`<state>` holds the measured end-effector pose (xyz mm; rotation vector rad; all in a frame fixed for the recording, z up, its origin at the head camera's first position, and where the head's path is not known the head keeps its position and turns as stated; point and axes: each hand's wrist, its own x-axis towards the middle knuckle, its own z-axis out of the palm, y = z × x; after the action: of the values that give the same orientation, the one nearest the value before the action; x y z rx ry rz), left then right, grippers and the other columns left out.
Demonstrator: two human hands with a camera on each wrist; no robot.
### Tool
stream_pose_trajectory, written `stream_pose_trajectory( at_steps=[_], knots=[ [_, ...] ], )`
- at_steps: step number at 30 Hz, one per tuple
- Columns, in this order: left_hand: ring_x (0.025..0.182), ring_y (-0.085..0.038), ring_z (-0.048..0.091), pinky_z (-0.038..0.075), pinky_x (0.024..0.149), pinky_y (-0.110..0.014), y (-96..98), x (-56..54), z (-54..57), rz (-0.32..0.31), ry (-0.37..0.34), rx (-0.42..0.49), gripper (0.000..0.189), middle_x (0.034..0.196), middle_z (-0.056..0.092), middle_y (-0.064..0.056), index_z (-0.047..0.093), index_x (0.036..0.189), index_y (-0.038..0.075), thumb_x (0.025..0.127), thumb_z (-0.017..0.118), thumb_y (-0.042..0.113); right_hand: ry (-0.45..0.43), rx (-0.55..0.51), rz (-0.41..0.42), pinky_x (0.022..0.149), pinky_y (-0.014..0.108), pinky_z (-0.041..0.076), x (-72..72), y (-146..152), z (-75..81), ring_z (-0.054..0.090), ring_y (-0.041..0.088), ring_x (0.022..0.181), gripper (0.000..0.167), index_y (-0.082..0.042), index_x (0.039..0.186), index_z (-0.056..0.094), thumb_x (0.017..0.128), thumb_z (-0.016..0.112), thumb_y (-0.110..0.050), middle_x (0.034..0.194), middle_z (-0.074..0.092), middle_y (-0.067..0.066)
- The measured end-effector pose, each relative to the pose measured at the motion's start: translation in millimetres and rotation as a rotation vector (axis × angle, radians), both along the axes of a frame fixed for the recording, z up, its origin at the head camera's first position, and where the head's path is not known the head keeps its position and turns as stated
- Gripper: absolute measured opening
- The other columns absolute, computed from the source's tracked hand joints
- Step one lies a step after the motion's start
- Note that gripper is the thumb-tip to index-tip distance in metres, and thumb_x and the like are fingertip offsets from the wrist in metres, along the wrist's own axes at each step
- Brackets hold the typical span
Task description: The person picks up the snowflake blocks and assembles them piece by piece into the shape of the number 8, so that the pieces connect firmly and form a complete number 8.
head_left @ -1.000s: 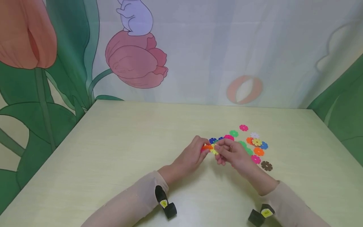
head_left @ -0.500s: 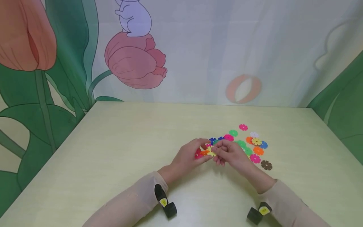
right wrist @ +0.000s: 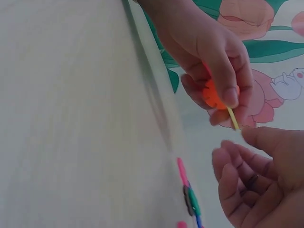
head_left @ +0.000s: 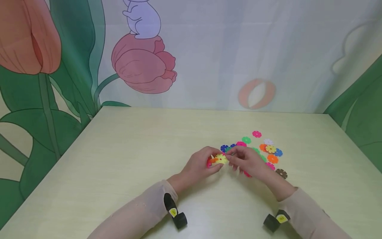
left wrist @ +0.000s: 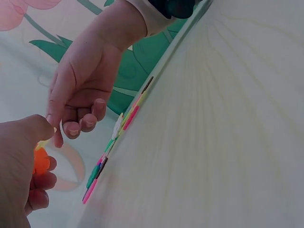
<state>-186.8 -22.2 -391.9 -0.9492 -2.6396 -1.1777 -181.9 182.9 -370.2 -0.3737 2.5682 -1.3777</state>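
In the head view my left hand point(head_left: 197, 164) holds a small joined piece of notched plastic flower discs, with its thumb below and fingers above. A yellow disc point(head_left: 221, 159) faces up at its right end, beside an orange disc point(head_left: 213, 160) and a pink disc point(head_left: 209, 162). My right hand point(head_left: 249, 162) hovers at the yellow disc's right edge, its thumb and fingers loosely bent. The right wrist view shows the yellow disc point(right wrist: 233, 118) edge-on, its tip at the right thumb; whether they touch is hard to tell. Left fingers cover part of the piece.
Loose discs lie around and beyond the right hand, among them a brown disc point(head_left: 281, 173), an orange disc point(head_left: 273, 159), a green disc point(head_left: 246, 140) and a pink disc point(head_left: 256, 134). Black wrist cameras point(head_left: 175, 212) hang from both sleeves. A printed curtain point(head_left: 203, 53) stands behind the table.
The left hand has opened wider around the joined piece, its thumb now under the yellow disc. The right fingers have slid off rightward, and more of the yellow disc shows.
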Motion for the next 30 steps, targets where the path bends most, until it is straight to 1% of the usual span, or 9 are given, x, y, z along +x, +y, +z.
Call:
stream_pose_trajectory(
  at_steps=[3, 6, 11, 14, 16, 19, 23, 26, 30],
  knots=[
    [0.103, -0.018, 0.062, 0.053, 0.089, -0.026, -0.1, 0.0, 0.3, 0.008, -0.015, 0.002, 0.038, 0.115, 0.066, -0.008, 0.059, 0.119, 0.006, 0.086, 0.071, 0.021, 0.054, 0.120, -0.002, 0.059, 0.026, 0.052, -1.6, 6.8, 6.6, 0.061, 0.019, 0.075, 0.021, -0.006, 0.109, 0.062, 0.092, 0.064, -0.019, 0.092, 0.066, 0.012],
    [0.107, -0.020, 0.062, 0.052, 0.093, -0.029, -0.4, -0.3, 0.2, 0.009, -0.024, 0.005, 0.038, 0.117, 0.066, -0.008, 0.059, 0.119, 0.006, 0.086, 0.071, 0.020, 0.095, 0.247, 0.001, 0.061, 0.025, 0.051, -2.6, 13.1, 14.1, 0.059, 0.017, 0.079, 0.019, -0.007, 0.106, 0.065, 0.090, 0.066, -0.018, 0.093, 0.066, 0.008],
    [0.112, -0.022, 0.061, 0.050, 0.097, -0.032, 0.0, -0.8, 0.6, 0.021, -0.063, 0.001, 0.040, 0.121, 0.065, -0.008, 0.060, 0.120, 0.006, 0.086, 0.072, 0.023, 0.124, 0.400, 0.059, 0.062, 0.023, 0.050, -3.5, 23.6, 22.9, 0.057, 0.016, 0.078, 0.017, -0.006, 0.099, 0.066, 0.085, 0.072, -0.013, 0.088, 0.065, 0.004],
    [0.112, -0.021, 0.061, 0.051, 0.096, -0.031, 0.3, -0.7, 1.0, 0.020, -0.077, 0.004, 0.041, 0.121, 0.065, -0.008, 0.060, 0.120, 0.007, 0.085, 0.073, 0.024, 0.101, 0.453, 0.095, 0.065, 0.023, 0.050, -3.4, 29.0, 24.4, 0.057, 0.015, 0.078, 0.018, -0.006, 0.097, 0.066, 0.082, 0.074, -0.012, 0.087, 0.064, 0.003],
    [0.110, -0.021, 0.061, 0.051, 0.094, -0.030, 0.3, -0.7, 1.1, 0.009, -0.072, 0.007, 0.042, 0.119, 0.065, -0.008, 0.060, 0.119, 0.006, 0.084, 0.074, 0.024, 0.072, 0.481, 0.113, 0.067, 0.025, 0.051, -3.3, 31.5, 23.9, 0.057, 0.015, 0.079, 0.019, -0.007, 0.096, 0.067, 0.081, 0.076, -0.012, 0.088, 0.064, 0.002],
    [0.105, -0.020, 0.062, 0.052, 0.091, -0.027, 0.1, -0.8, 0.9, -0.008, -0.046, 0.001, 0.042, 0.117, 0.066, -0.007, 0.061, 0.118, 0.006, 0.084, 0.075, 0.024, 0.016, 0.531, 0.135, 0.069, 0.027, 0.051, -3.0, 33.5, 21.8, 0.056, 0.016, 0.081, 0.019, -0.010, 0.095, 0.067, 0.079, 0.077, -0.013, 0.088, 0.063, 0.001],
    [0.108, -0.020, 0.062, 0.051, 0.093, -0.029, -0.1, -1.2, 0.8, -0.001, -0.052, -0.008, 0.041, 0.118, 0.066, -0.008, 0.062, 0.119, 0.006, 0.084, 0.075, 0.024, -0.039, 0.606, 0.149, 0.071, 0.029, 0.051, -3.2, 33.3, 18.3, 0.055, 0.016, 0.081, 0.022, -0.012, 0.094, 0.066, 0.077, 0.079, -0.012, 0.086, 0.062, 0.000],
    [0.112, -0.020, 0.061, 0.050, 0.097, -0.032, 0.0, -1.4, 0.4, 0.011, -0.074, -0.012, 0.042, 0.119, 0.065, -0.007, 0.062, 0.120, 0.007, 0.084, 0.074, 0.025, -0.047, 0.648, 0.144, 0.072, 0.031, 0.052, -3.3, 32.1, 16.7, 0.055, 0.016, 0.079, 0.024, -0.012, 0.093, 0.064, 0.076, 0.080, -0.011, 0.085, 0.062, 0.001],
    [0.112, -0.021, 0.061, 0.050, 0.097, -0.032, -0.2, -1.8, -1.3, 0.006, -0.061, -0.012, 0.042, 0.119, 0.065, -0.007, 0.062, 0.120, 0.007, 0.084, 0.075, 0.024, -0.041, 0.681, 0.132, 0.071, 0.031, 0.052, -2.3, 30.1, 15.9, 0.055, 0.016, 0.078, 0.024, -0.011, 0.090, 0.063, 0.075, 0.081, -0.011, 0.082, 0.061, 0.001]
  ],
)
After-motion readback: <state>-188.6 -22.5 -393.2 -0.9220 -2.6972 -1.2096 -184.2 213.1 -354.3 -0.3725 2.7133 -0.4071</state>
